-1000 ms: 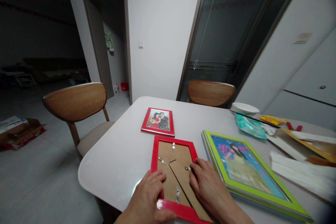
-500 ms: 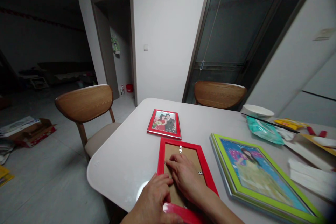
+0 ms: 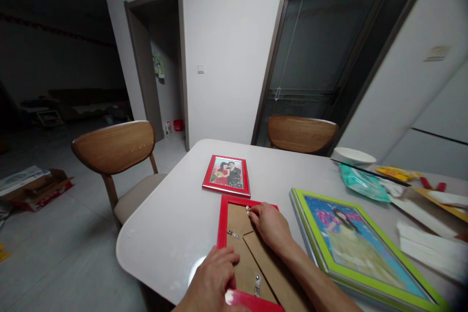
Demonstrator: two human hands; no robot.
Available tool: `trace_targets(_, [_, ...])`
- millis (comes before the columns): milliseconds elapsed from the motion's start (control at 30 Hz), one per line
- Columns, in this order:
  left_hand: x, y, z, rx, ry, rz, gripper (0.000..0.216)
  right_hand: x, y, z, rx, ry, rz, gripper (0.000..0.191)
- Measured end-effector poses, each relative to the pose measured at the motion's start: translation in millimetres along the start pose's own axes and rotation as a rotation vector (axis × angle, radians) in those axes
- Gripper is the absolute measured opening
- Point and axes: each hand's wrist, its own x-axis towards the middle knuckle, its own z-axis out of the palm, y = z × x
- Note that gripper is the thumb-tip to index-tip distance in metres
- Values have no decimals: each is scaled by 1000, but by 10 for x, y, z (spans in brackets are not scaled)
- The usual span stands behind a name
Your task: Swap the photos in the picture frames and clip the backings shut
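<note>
A red picture frame [image 3: 223, 219] lies face down on the table, showing its brown backing board [image 3: 239, 256] and small metal clips. My left hand [image 3: 215, 278] grips the near left corner of this frame, fingers over the left side and thumb along the near bar. At the far edge of the backing, my right hand [image 3: 268, 224] has its fingertips pinched on a metal clip [image 3: 248, 209], partly covering it. Another metal clip [image 3: 233, 234] shows on the left side, and one more [image 3: 258, 284] at the near end. My right forearm hides the frame's right side.
Beyond lies a smaller red frame [image 3: 205, 186] with a couple's picture. To the right is a green frame [image 3: 299, 197], apparently stacked on others. A white bowl [image 3: 354, 155], a teal packet [image 3: 361, 183] and papers [image 3: 427, 248] sit farther right. Wooden chairs [image 3: 117, 148] stand around the table [image 3: 161, 234].
My right hand has moved from the left side of the backing to the clip at its far edge, uncovering the left clip. My left hand stays on the frame's corner.
</note>
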Motion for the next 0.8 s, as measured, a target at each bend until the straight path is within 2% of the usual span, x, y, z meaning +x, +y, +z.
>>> trace_targets(333, [4, -38, 24, 20, -14, 15, 37, 134, -48, 141, -25, 23, 155, 25])
trace_targets(500, [17, -57, -7, 53, -66, 76, 36, 156, -69, 147, 19, 61, 197, 22])
trace_targets(667, [0, -3, 27, 192, -46, 101, 9, 160, -46, 28, 160, 88, 176, 30])
trace_targets(800, [-26, 42, 3, 169, 16, 131, 13, 5, 120, -167, 293, 126, 141, 32])
